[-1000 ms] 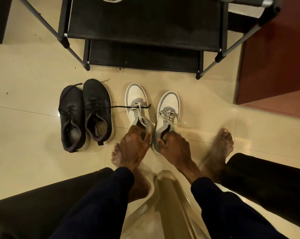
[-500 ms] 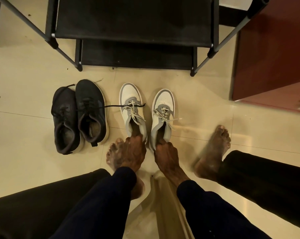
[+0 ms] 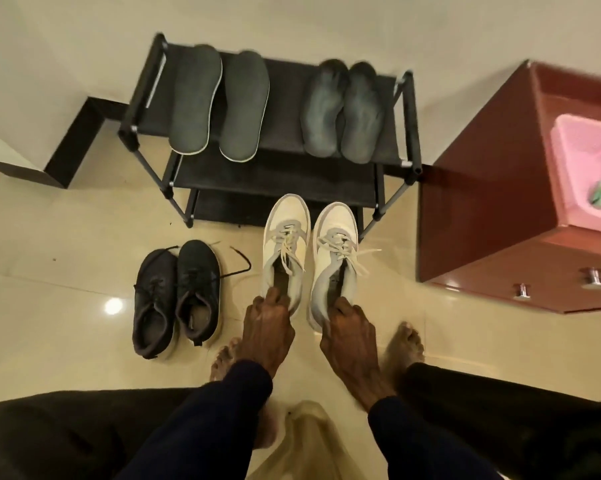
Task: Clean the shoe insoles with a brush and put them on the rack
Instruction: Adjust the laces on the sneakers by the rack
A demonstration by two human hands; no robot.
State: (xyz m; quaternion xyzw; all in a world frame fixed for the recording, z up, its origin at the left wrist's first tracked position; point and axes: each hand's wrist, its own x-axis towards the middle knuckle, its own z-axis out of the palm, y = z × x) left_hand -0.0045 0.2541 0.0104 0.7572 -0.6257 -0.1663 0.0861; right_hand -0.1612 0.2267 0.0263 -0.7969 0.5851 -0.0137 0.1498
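While both pairs of insoles [image 3: 195, 102] lie atop the rack [image 3: 285, 109], I have the left hand [image 3: 268, 327] and right hand [image 3: 349, 337], fingers [image 3: 275, 299] curled, each gripping one white shoe [image 3: 287, 233] by its heel, toes pointing straight at that rack.

At frame centre the left grip [image 3: 268, 323] holds the left white sneaker [image 3: 287, 230] by its heel, and the right grip [image 3: 349, 332] holds the right white sneaker [image 3: 339, 233] likewise. At upper centre, two insole pairs [image 3: 195, 98] lie on the black shoe rack [image 3: 285, 133].
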